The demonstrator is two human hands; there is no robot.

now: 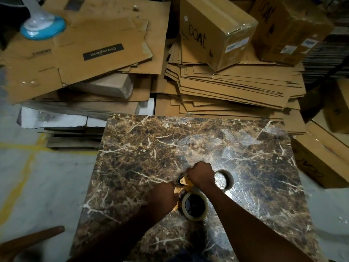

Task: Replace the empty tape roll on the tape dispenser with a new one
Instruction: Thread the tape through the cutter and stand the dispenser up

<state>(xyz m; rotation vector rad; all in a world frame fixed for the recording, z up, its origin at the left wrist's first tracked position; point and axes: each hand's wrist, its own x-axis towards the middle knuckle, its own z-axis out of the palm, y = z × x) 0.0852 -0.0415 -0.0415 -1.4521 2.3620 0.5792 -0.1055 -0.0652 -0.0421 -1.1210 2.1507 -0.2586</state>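
Yellow tape dispenser (184,184) low on the marble table (143,148), long axis running 11 to 5 o'clock, head end away, loaded tape roll (194,206) at the near end (hub facing up). Left hand (164,195) closed on the dispenser from 9 o'clock; right hand (201,176) fisted over its head end. Empty tape roll (224,180) flat at 2 o'clock, just beside the right hand.

Dim, dark corners, edge warping, glare on marble tabletop (245,148).

Flattened cardboard (232,87) and boat boxes (217,29) behind marble table (151,148).
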